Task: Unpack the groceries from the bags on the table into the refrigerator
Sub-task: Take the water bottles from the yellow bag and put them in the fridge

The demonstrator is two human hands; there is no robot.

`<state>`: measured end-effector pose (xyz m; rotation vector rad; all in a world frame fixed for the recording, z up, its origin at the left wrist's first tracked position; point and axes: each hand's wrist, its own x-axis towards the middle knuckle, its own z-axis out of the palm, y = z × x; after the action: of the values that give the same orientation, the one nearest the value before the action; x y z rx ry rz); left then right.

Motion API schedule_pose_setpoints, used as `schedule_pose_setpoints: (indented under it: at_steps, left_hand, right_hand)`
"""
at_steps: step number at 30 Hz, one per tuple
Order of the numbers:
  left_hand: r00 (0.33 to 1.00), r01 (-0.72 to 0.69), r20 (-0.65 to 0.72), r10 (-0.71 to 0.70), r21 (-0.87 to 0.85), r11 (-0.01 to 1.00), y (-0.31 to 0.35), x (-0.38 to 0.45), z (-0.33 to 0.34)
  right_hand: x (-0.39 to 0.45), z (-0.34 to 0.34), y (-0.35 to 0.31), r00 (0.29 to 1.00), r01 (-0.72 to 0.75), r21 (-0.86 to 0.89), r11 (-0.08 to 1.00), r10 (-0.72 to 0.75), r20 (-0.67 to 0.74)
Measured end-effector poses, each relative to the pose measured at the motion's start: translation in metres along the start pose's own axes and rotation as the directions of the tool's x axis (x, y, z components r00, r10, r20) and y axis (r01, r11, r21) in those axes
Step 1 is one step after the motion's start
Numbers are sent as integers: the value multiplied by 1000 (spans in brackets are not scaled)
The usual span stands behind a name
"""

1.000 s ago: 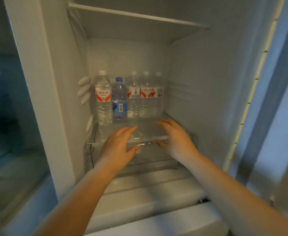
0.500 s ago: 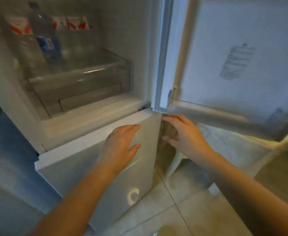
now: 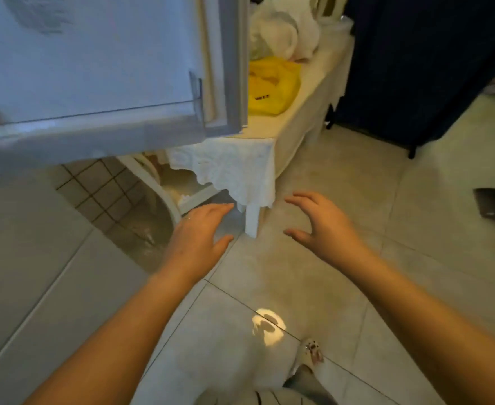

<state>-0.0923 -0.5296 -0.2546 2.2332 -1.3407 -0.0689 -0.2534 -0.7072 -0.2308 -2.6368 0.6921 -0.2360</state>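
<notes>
Both hands are out over the tiled floor [image 3: 313, 287], left hand [image 3: 201, 232] and right hand [image 3: 317, 222] released, fingers loosely spread, grasping nothing. The open refrigerator door [image 3: 94, 68] hangs above left, its edge just beside the desk [image 3: 240, 162]. The yellow bag [image 3: 272, 86] and white bags [image 3: 284, 30] sit on the desk beyond.

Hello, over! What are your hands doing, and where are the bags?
Left hand open, right hand open, both empty. Yellow plastic bag and white plastic bags on cloth-covered table. Open white refrigerator door beside table.
</notes>
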Motion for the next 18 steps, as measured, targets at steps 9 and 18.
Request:
schedule_pose_setpoints:
  at_steps: [9,18]
  left_hand:
    - [997,-32,69,39,-90,995,118,136,117]
    - [996,67,64,-64,-45,997,112,237,158]
  right_hand:
    - [30,-78,177,995,-104,4,995,104,1]
    - [130,-91,256,995,-31,29,999,29,91]
